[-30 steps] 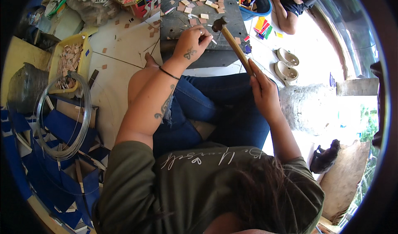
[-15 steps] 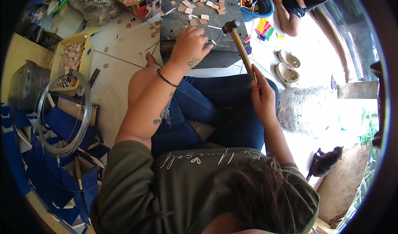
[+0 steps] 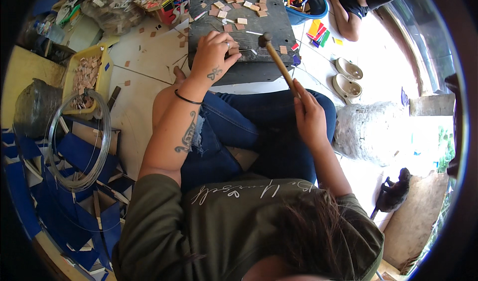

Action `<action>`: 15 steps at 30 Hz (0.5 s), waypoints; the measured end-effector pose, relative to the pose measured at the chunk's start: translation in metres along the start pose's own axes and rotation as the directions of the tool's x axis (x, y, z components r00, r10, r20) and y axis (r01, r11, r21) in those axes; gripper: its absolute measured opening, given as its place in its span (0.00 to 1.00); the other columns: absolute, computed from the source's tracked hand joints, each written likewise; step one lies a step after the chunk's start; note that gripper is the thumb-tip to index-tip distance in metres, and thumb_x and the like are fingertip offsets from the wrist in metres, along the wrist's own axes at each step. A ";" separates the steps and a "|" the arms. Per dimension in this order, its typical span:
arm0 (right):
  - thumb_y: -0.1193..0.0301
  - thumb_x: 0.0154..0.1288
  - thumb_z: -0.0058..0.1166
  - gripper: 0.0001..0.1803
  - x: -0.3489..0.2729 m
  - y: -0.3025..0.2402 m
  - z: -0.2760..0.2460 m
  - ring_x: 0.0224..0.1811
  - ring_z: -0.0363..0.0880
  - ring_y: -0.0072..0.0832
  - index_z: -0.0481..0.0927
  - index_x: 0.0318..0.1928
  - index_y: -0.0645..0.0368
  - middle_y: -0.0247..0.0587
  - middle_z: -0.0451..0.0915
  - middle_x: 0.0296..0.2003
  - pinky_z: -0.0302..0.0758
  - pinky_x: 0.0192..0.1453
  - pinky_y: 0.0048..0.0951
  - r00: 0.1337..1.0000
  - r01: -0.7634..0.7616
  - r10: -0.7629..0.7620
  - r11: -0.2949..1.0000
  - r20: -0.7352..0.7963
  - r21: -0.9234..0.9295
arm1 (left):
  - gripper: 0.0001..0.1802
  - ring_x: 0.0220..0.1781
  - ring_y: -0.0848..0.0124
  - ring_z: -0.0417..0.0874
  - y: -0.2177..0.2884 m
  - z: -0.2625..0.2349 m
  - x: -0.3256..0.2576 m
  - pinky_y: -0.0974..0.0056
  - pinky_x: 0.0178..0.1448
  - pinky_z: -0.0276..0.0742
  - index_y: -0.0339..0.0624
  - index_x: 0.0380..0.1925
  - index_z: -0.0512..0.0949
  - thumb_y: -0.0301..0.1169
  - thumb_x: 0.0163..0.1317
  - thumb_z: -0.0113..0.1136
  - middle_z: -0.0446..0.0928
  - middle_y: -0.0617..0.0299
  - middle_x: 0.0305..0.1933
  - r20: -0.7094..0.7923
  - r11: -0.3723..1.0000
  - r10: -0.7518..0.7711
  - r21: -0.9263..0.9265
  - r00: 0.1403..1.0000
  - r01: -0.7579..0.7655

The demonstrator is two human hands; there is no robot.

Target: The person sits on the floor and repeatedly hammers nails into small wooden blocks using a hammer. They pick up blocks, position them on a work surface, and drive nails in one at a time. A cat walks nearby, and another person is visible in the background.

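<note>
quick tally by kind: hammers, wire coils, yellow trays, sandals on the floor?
hammer, in the right hand: 1
wire coil: 1
yellow tray of small wood pieces: 1
sandals: 2
Total: 5

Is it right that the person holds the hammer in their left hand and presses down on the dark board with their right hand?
Not quite. The head view shows the hammer in the right hand; the left hand presses on the dark board.
</note>
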State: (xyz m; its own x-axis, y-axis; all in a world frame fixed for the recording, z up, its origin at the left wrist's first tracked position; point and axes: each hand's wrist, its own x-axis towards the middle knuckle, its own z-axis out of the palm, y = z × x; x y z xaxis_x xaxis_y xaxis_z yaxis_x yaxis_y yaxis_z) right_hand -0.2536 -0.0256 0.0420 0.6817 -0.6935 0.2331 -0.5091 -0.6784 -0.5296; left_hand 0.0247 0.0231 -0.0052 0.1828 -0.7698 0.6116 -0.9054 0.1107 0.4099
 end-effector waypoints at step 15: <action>0.68 0.61 0.55 0.26 0.107 0.036 0.031 0.53 0.73 0.38 0.71 0.62 0.48 0.42 0.75 0.46 0.70 0.55 0.42 0.994 -0.032 -0.026 0.859 -0.106 -0.511 | 0.13 0.39 0.58 0.82 -0.129 -0.172 -0.102 0.60 0.45 0.77 0.39 0.37 0.82 0.32 0.52 0.67 0.82 0.54 0.36 -0.215 0.779 -0.493 0.322 0.843 0.538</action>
State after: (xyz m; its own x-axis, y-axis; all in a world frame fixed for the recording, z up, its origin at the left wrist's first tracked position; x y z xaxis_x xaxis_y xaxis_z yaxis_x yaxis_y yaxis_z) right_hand -0.1824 -0.1165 0.0225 0.6349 -0.6976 0.3320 -0.7277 -0.6843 -0.0462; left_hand 0.1885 0.1951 -0.0042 0.6830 -0.5680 0.4593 -0.7304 -0.5305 0.4301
